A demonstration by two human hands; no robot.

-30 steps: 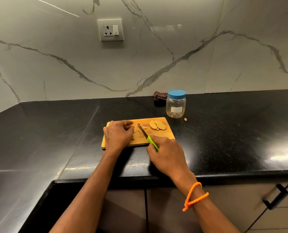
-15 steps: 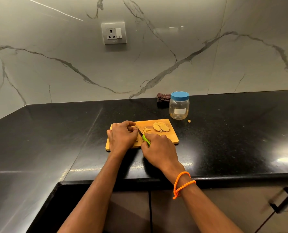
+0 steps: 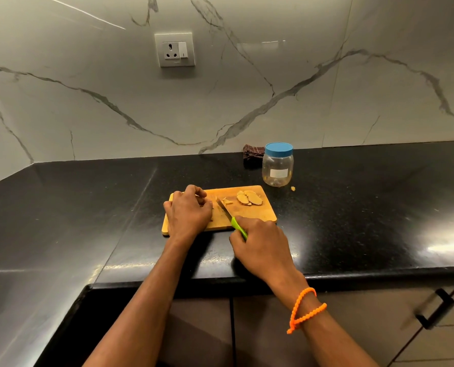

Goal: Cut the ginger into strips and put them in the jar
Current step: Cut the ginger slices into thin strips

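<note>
Marble wall w/ grey veins runs behind a glossy black table (image 3: 353,207); a socket (image 3: 174,49) sits on the wall up top. Wooden cutting board (image 3: 260,215) lies near the table's front edge. Left hand (image 3: 187,211) rests on the board's left part, fingers curled down over a ginger piece that's mostly hidden under them, so can't tell how much is left there. Right hand (image 3: 261,246) grips the green handle of a knife (image 3: 229,217), fingers wrapped round it; blade angles up and left, tip on the board just beside the left fingertips. A few thin ginger strips (image 3: 227,201) lie just right of the blade. Ginger slices (image 3: 249,198), overlapping, sit toward the board's back right corner. Clear jar (image 3: 278,168) w/ blue lid on stands upright behind the board's right end, apart from it; looks empty. Small ginger bit (image 3: 293,188) on the table just right of the jar base. Dark cloth (image 3: 252,154) bunched at the wall, left of the jar. Orange bead bracelet (image 3: 304,308) on the right wrist. Cabinet handle (image 3: 436,308) at lower right.
</note>
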